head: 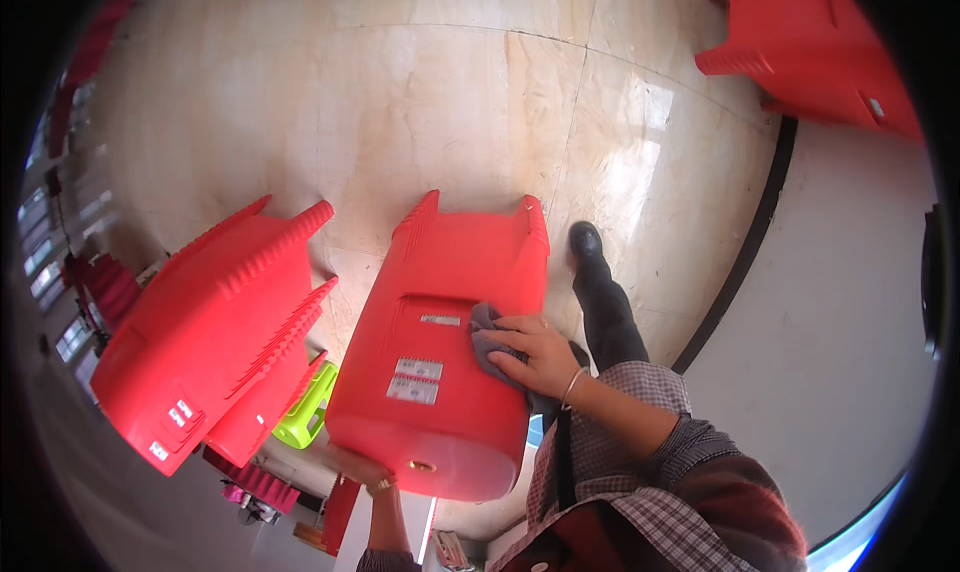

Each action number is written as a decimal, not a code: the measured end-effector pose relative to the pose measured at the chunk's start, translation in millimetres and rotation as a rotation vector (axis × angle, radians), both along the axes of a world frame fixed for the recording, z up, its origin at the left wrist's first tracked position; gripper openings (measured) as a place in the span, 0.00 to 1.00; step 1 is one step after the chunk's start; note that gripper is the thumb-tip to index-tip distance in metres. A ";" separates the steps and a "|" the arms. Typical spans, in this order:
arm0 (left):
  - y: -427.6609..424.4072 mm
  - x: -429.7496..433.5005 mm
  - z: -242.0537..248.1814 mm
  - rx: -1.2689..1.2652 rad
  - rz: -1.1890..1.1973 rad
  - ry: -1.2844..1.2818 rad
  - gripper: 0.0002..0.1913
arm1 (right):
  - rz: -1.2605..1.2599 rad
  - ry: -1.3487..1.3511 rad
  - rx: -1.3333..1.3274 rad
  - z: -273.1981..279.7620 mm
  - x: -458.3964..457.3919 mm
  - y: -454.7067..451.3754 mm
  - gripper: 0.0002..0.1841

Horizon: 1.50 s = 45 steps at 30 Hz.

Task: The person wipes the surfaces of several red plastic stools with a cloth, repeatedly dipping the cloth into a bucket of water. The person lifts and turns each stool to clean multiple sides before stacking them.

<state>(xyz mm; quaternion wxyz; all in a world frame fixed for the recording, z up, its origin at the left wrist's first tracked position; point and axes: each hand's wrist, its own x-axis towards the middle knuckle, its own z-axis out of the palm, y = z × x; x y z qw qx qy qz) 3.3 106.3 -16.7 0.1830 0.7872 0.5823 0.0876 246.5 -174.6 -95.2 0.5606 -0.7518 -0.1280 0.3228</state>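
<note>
A red plastic stool lies tilted before me, its ribbed legs pointing away and its seat end towards me. Its side bears several white printed labels, and a small hole shows in the seat. My right hand presses a bunched grey cloth against the stool's right side, near a recessed panel. At the seat's lower left corner, my left hand holds the stool; its fingers are mostly hidden behind the red plastic.
More red plastic stools stand at the left, with a lime-green plastic stool beside them. Another red stool is at the upper right, near a dark-edged grey surface. Glossy beige tiles cover the floor.
</note>
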 end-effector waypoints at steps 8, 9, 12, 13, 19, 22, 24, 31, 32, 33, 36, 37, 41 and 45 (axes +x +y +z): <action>-16.7 28.2 17.9 -0.264 0.216 -0.286 0.20 | -0.041 0.244 -0.390 -216.2 -0.9 -16.8 0.18; -18.2 31.6 18.5 -0.297 0.250 -0.357 0.21 | -0.077 0.226 -0.385 -239.4 3.6 -20.5 0.19; -17.2 31.7 16.6 -0.330 0.266 -0.446 0.21 | -0.178 0.274 -0.457 -280.9 1.1 -25.4 0.21; -16.3 27.8 17.4 -0.344 0.285 -0.448 0.21 | -0.223 0.316 -0.507 -287.4 -3.7 -25.9 0.22; -3.4 5.9 12.2 -0.254 0.110 -0.272 0.21 | -0.499 0.483 -0.587 -267.5 -33.7 -20.7 0.28; -0.8 6.6 6.5 -0.207 0.122 -0.198 0.22 | -0.506 0.518 -0.483 -224.0 -44.7 -23.3 0.29; -0.6 11.3 4.1 -0.333 0.309 -0.397 0.23 | -0.479 0.456 -0.486 -181.9 -56.5 -23.1 0.28; -7.8 29.4 8.1 -0.114 0.096 -0.081 0.29 | -0.462 0.147 -0.240 -26.2 -78.9 -10.6 0.17; -8.3 30.3 8.4 -0.053 0.011 -0.083 0.29 | -0.426 0.098 -0.186 -8.9 -75.8 -9.0 0.16; -10.0 30.0 8.2 0.001 -0.053 -0.061 0.28 | -0.380 0.032 -0.122 7.5 -70.7 -7.1 0.15; -11.1 25.9 4.8 0.025 -0.056 -0.151 0.24 | -0.090 -0.123 -0.022 49.6 -36.2 2.9 0.14; -11.8 23.8 3.9 0.024 -0.065 -0.210 0.23 | 0.014 -0.224 -0.012 61.0 -20.7 13.6 0.13; -17.0 22.3 16.1 -0.045 -0.136 -0.446 0.23 | 0.382 -0.366 0.147 106.2 20.4 82.1 0.12; -25.4 29.8 51.1 -0.394 -0.227 -1.074 0.41 | 0.494 -0.246 0.575 164.3 -28.4 183.6 0.16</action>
